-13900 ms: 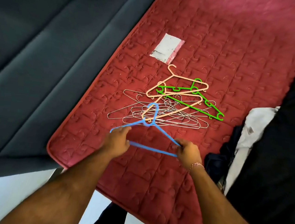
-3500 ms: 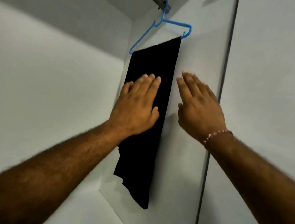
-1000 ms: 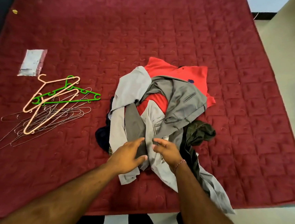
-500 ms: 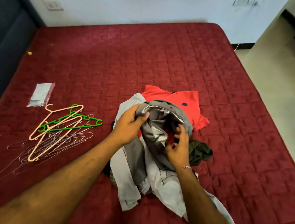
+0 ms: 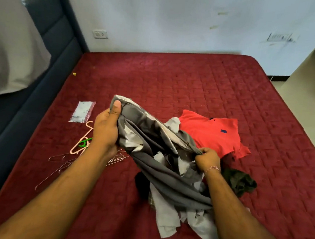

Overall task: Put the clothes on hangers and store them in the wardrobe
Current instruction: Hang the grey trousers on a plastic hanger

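Head view: a dark grey garment (image 5: 161, 157) is lifted off the clothes pile near the front edge of the mattress (image 5: 232, 84). The left hand (image 5: 105, 132) grips its upper end, thumb pressed on the fabric; the right hand (image 5: 207, 159) pinches a lower fold — both are closed on the cloth. Beneath it lie pale grey clothes (image 5: 165, 217), with a red polo shirt (image 5: 210, 133) spread just behind and a dark olive garment (image 5: 240, 181) to the right. Pink, green and wire hangers (image 5: 83, 145) sit toward the mattress's left edge, partly behind the left forearm, a small plastic packet (image 5: 82, 109) just beyond them. The mattress is dark red and quilted. A navy upholstered headboard (image 5: 52, 26) runs along its left side; a pale wall (image 5: 181, 16) with a socket (image 5: 100, 34) stands behind its far edge.
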A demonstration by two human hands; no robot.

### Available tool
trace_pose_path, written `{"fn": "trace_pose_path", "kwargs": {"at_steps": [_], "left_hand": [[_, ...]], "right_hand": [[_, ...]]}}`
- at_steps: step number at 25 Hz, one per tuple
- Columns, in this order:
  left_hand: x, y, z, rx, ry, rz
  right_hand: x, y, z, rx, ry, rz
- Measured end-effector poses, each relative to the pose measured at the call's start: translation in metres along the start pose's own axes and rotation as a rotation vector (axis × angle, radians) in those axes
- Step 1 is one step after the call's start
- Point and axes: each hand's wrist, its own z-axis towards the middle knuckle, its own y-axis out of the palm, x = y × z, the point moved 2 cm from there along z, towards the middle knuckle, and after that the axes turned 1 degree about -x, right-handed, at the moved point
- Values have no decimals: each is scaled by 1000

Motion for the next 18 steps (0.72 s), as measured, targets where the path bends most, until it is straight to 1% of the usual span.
{"fn": "trace_pose_path", "kwargs": {"at_steps": [2,3,4,6,8,11,12,13,14,15,16,17,18], "left_hand": [[4,-54,8,152,-17,-86],[5,-78,14,204,-15,-93],[8,-101,20,227,-10,-85],[20,-152,29,214,-8,-44],[32,-201,38,207,-18,14],[41,-259,58,205,-77,156],[38,-272,63,170,-93,308],[31,-282,68,113,-70,534],[22,-283,65,3,18,727],[7,-275,55,-200,136,827],[-7,-259,33,-474,191,859],[-32,-246,6,-728,192,906],[-62,-239,-15,-920,167,984]], "right_hand": [[-7,17,-20,-14,-45,-24],[-11,21,-28,-43,-89,17],[-18,24,-38,-105,-143,53],[-48,27,-72,-313,-240,104],[-89,24,-108,-523,-273,206],[-158,12,-162,-786,-263,566],[-180,10,-177,-845,-275,670],[-202,12,-192,-875,-313,746],[-220,19,-205,-896,-372,791],[-235,30,-212,-891,-423,814],[-246,45,-216,-875,-452,817],[-251,61,-216,-863,-457,808],[-253,76,-216,-866,-438,793]]}}
